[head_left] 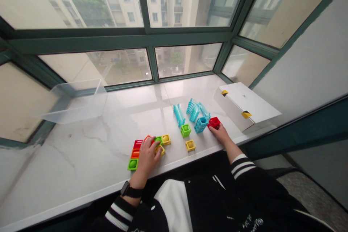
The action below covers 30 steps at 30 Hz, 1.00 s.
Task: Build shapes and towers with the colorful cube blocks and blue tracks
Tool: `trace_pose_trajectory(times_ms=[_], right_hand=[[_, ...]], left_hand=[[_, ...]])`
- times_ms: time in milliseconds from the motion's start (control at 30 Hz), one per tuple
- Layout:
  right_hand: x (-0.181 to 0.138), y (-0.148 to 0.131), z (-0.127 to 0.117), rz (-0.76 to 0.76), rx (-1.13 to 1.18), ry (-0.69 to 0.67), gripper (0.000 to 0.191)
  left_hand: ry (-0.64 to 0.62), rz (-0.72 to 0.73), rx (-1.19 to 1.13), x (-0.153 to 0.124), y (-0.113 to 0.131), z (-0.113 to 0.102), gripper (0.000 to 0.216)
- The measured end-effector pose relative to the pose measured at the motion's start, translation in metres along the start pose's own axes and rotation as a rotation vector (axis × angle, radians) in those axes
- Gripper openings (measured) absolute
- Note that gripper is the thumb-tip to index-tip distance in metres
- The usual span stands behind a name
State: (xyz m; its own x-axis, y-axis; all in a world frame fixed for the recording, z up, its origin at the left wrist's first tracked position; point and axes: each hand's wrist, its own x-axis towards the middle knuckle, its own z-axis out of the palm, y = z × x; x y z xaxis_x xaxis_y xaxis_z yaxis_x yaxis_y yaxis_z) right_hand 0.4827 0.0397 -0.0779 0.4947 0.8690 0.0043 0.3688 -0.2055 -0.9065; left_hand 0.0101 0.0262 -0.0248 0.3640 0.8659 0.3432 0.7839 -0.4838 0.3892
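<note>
My left hand lies palm down over a cluster of square toy blocks, fingers curved around them and partly hiding them. Beside it show a dark red block, an orange block, a green block and a yellow block. A second green block is at its fingertips. My right hand has its fingers closed on a red block on the right. To the left of that stand a blue block, a bright green block and a separate yellow block.
Translucent blue track pieces, one a straight chute and one curved, lie behind the blocks. A clear plastic bin stands at the back left, a white box at the right. Windows border the white marble-patterned sill.
</note>
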Motion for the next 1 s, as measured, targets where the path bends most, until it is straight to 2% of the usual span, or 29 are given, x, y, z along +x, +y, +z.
trace_pose_trajectory(times_ms=[567, 667, 767, 867, 933, 1000], right_hand=[[-0.003, 0.004, 0.004, -0.024, -0.030, 0.042, 0.064], [-0.003, 0.002, 0.003, -0.054, 0.001, 0.029, 0.072], [-0.004, 0.000, -0.001, -0.100, 0.038, 0.017, 0.088], [-0.006, 0.001, -0.009, -0.082, 0.087, -0.014, 0.097], [-0.011, 0.001, -0.016, -0.050, 0.153, -0.011, 0.093], [-0.018, -0.003, -0.024, -0.055, 0.215, 0.071, 0.085]], left_hand=[[0.030, 0.002, -0.047, 0.001, 0.002, -0.001, 0.024], [0.026, 0.000, -0.043, 0.001, 0.002, -0.001, 0.024], [0.020, -0.004, -0.032, 0.000, 0.002, 0.000, 0.023], [0.022, -0.016, -0.035, 0.000, 0.003, 0.001, 0.027], [0.026, -0.025, -0.045, 0.000, 0.003, 0.001, 0.032], [0.028, -0.033, -0.050, 0.001, 0.005, 0.001, 0.037]])
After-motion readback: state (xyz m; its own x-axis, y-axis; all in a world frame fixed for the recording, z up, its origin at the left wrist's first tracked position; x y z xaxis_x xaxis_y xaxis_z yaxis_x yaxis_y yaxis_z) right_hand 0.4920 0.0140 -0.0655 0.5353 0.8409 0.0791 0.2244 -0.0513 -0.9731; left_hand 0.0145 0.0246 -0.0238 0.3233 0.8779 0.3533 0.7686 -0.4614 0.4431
